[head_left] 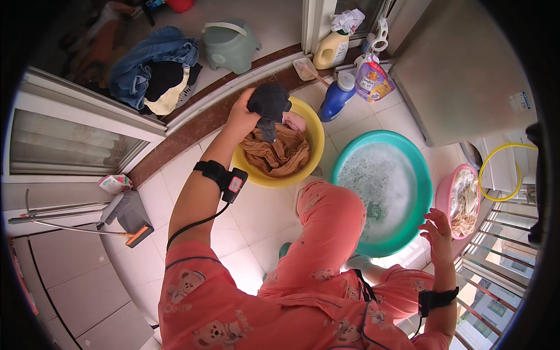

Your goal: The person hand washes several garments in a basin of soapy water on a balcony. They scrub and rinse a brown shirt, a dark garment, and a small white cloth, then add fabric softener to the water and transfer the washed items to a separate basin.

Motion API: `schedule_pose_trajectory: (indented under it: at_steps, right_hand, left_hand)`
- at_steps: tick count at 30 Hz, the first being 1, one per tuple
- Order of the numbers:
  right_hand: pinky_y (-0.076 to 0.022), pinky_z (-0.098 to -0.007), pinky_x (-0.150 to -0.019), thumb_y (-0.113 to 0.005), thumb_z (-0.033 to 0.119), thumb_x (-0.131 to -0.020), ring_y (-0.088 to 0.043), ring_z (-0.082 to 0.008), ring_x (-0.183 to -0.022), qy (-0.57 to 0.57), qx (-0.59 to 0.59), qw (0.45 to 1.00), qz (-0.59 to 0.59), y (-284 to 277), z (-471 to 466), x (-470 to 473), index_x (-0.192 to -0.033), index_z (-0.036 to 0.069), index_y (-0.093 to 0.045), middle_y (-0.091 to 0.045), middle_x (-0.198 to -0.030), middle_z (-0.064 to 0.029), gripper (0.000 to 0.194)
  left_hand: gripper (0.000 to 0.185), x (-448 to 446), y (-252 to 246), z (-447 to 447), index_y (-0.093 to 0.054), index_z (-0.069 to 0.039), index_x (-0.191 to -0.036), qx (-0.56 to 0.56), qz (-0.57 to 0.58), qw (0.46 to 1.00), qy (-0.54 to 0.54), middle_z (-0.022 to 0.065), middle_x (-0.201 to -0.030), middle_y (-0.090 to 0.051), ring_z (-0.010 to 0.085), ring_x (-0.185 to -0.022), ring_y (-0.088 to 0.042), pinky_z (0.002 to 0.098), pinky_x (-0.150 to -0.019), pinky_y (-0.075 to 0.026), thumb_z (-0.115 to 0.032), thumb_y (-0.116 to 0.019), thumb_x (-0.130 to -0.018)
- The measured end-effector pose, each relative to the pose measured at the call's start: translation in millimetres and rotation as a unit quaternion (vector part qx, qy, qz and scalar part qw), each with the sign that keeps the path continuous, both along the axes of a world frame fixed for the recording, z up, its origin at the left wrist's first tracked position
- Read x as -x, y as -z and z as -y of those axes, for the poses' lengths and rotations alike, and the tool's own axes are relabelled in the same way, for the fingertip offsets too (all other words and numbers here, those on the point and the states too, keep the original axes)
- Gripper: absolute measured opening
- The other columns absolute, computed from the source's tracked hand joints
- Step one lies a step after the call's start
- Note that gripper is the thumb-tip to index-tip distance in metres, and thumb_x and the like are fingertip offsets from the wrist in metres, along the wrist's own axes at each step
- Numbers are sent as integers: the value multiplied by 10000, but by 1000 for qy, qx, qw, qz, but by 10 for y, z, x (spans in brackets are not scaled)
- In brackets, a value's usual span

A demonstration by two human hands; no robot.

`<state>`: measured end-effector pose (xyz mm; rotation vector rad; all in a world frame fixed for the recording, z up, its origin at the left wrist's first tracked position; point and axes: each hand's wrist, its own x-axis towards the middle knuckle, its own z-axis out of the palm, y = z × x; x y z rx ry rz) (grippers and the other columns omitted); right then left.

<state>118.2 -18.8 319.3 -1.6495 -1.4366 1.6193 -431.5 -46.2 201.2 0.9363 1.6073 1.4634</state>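
A dark grey bunched garment (270, 103) is gripped in my left hand (243, 116), which reaches over the far left part of a yellow basin (316, 144). Brown crumpled cloth (280, 154) and a pink piece of cloth (295, 120) lie inside that basin, partly covered by the garment. My right hand (439, 234) is raised with bent, spread fingers and holds nothing. It is by the right rim of a large teal basin (426, 188). White suds (380, 183) cover most of the water there, and no garment shows through them.
A pink basin (442, 197) of light clothes stands at right. Behind are a blue detergent bottle (337, 98), a purple softener pouch (374, 81) and a cream jug (331, 50). Jeans (131, 65) and a green stool (232, 46) sit beyond the door track. A dustpan (131, 212) lies left.
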Motion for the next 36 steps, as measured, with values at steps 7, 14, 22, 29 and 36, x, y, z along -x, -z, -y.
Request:
schedule_pose_trajectory:
  at_steps: [7, 14, 22, 29, 36]
  right_hand:
    - [-468, -232, -661, -585, 137, -891, -612, -120, -808, 18, 80, 996, 16, 506, -237, 170, -1163, 128, -521, -580, -1033, -5, 279]
    - [-467, -252, -675, -593, 150, -888, -618, -141, -812, 34, 145, 989, -8, 897, -324, 298, -1136, 118, -532, -581, -1016, -30, 258]
    - [-471, -247, -643, -590, 135, -886, -616, -152, -809, 69, 195, 978, 4, 968, -223, 115, -1101, 91, -539, -599, -944, -45, 225]
    - [-470, -255, -671, -588, 141, -880, -617, -162, -837, 51, 178, 983, -13, 991, -216, 34, -1118, 75, -530, -589, -982, -54, 254]
    - [-466, -262, -695, -583, 138, -867, -616, -175, -854, 51, 172, 983, -26, 998, -158, 64, -1142, 50, -521, -587, -976, -65, 295]
  left_hand:
    - [587, 33, 293, -48, -567, -50, -1144, -66, -285, 955, 46, 92, -1127, -510, 268, -1065, -527, 311, -863, -461, 197, -453, -624]
    - [457, -706, 1220, 26, -631, -140, -1090, 95, -462, 878, 83, 65, -1022, -510, 265, -1090, -468, 432, -883, -376, 20, -611, -662]
    - [423, -1143, 1660, 38, -623, -135, -1095, 195, -427, 878, 95, 87, -1053, -490, 282, -1075, -463, 463, -863, -368, 5, -592, -698]
    - [498, -231, 1069, -155, -581, -44, -1151, 113, -254, 960, -31, 150, -1132, -523, 345, -1090, -511, 375, -931, -432, 77, -566, -668]
    - [498, -315, 852, -391, -580, -106, -1185, 157, -369, 916, 16, 106, -1150, -503, 308, -1129, -485, 388, -908, -455, -12, -634, -700]
